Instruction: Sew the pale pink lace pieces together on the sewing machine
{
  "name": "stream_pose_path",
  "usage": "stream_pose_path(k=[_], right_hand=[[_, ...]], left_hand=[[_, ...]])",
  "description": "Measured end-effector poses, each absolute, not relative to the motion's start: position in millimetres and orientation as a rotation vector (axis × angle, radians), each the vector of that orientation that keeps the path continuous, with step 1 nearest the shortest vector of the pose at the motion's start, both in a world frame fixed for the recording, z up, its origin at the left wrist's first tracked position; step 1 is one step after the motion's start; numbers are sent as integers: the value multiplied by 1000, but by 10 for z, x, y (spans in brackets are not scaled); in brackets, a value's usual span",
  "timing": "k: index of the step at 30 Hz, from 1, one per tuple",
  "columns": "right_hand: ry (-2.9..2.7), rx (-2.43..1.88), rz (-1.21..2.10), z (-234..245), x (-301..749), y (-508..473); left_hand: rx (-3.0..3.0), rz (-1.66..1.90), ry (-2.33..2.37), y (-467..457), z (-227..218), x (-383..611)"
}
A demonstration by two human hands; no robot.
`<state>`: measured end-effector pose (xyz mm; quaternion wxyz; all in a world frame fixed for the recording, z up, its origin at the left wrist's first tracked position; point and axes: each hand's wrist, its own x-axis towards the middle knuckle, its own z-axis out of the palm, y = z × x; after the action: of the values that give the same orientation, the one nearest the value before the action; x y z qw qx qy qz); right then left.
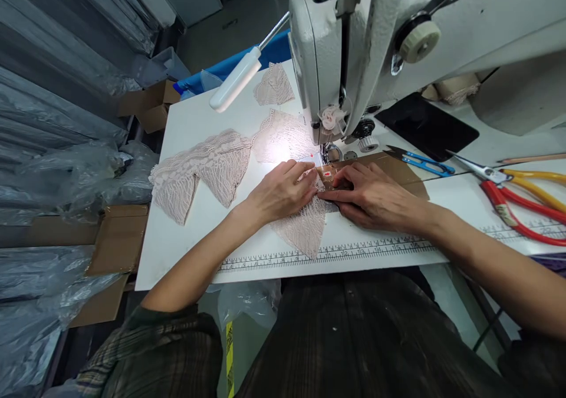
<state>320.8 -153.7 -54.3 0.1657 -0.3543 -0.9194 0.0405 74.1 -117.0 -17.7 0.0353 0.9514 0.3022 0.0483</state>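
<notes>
From the head camera: has the lace piece [305,233] at the centre of the frame, just below the presser foot [326,152]. Presses it with the left hand [283,190], fingers bent and close together; meets its right edge with the right hand [369,196], partly curled. Cannot tell pinching from mere resting, with the fingertips so crowded. Could pucker or stretch the lace through uneven pulling between both hands. Could also catch a fingertip under the foot by straying too near.
</notes>
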Motion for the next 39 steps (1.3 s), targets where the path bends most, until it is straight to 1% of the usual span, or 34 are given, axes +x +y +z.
stream_pose_path(k=[2, 6, 11, 20, 27, 33, 39], right_hand=[[-2617, -1011, 117, -546, 3212, -1540], [-2601, -989, 114, -555, 3213, -1548], [-2593, -973, 101, -569, 3203, -1550], [-2509, -1017, 16, -593, 3256, -1432], [-2478, -1050, 114, -603, 3262, -1446], [-2466, -1039, 114, -609, 3267, -1442], [-2443, -1026, 139, -613, 3270, -1436]], left_hand=[[2906, 70, 895, -1132, -217, 769], [2881, 61, 930, -1143, -288, 736], [2992, -37, 1021, -1209, -352, 733], [3059, -44, 1118, -1056, -308, 932], [3015, 59, 1049, -1026, -322, 841], [3115, 214, 996, -994, -395, 793], [3119, 274, 1009, -1009, -428, 804]])
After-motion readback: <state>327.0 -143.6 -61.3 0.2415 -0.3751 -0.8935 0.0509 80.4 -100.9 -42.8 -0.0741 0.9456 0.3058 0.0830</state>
